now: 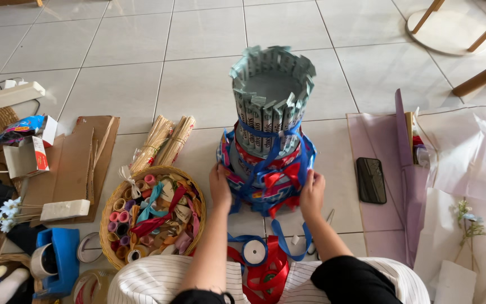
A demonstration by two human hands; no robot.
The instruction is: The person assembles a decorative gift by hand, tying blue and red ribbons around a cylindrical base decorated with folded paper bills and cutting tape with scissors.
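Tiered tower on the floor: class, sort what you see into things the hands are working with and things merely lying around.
In use:
left hand
right hand
tiered tower
blue ribbon
red ribbon bow

Lying about:
black phone
basket of ribbon rolls
bundles of sticks
cardboard sheets
blue tape dispenser

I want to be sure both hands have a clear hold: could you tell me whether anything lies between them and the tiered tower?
Nothing visible does. The left hand and the right hand both rest directly on the lower tier of the tiered tower, at its blue and red ribbons.
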